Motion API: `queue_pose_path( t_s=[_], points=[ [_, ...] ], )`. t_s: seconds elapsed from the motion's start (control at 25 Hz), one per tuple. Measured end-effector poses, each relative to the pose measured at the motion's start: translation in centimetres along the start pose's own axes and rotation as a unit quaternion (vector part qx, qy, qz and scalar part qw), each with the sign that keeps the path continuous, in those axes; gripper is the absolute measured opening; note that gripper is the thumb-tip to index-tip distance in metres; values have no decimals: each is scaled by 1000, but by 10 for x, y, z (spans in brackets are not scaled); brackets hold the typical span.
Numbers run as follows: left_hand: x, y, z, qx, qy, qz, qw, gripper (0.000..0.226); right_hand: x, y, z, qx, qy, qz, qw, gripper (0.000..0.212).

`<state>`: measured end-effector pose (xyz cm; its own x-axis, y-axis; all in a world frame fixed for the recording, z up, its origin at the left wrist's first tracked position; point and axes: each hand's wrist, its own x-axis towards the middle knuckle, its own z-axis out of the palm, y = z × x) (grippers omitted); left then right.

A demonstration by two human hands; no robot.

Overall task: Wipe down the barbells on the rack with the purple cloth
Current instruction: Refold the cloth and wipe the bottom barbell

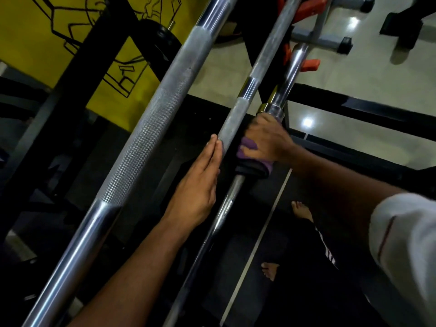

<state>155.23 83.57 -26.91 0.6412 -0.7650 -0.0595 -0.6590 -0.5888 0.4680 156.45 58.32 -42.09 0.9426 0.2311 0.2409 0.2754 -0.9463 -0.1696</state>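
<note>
Three steel barbells stand upright and run diagonally through the view. The thick knurled barbell (151, 135) is on the left, a thinner barbell (238, 114) is in the middle, and a chrome-sleeved barbell (289, 74) is on the right. My right hand (267, 139) grips the purple cloth (250, 154) wrapped around the right barbell's shaft, just below its brass collar. My left hand (200, 182) lies flat with straight fingers against the left side of the middle barbell, holding nothing.
A black rack frame (77, 74) stands before a yellow wall mural (30, 31). Red plate holders (311, 63) and a grey bench frame (323, 34) are at the top right. My bare feet (302, 211) stand on the dark floor mat below.
</note>
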Motion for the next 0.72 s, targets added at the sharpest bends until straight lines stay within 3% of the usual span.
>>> queue_pose_path(
  t_s=[0.08,0.2,0.36,0.44,0.48,0.56,0.72],
  points=[
    [1,-2,0,3,1,6,1000,67,7,2,-2,-14,-22,39,999,52],
    [1,-6,1,0,-4,16,1000,69,-6,-65,11,12,37,77,996,46],
    [2,-4,1,8,-23,0,1000,73,-39,-141,31,110,-15,-34,993,52],
    [2,-3,0,7,-16,-1,1000,71,-33,-119,27,86,-51,-85,991,55],
    [1,-2,-1,2,-10,2,1000,70,-26,-100,25,76,-32,-85,993,53],
    [1,0,-1,-2,-4,6,1000,69,-7,-50,11,61,32,-46,997,45],
    [2,2,-3,13,-7,1,1000,67,7,-7,-4,61,26,65,996,37]
  ],
)
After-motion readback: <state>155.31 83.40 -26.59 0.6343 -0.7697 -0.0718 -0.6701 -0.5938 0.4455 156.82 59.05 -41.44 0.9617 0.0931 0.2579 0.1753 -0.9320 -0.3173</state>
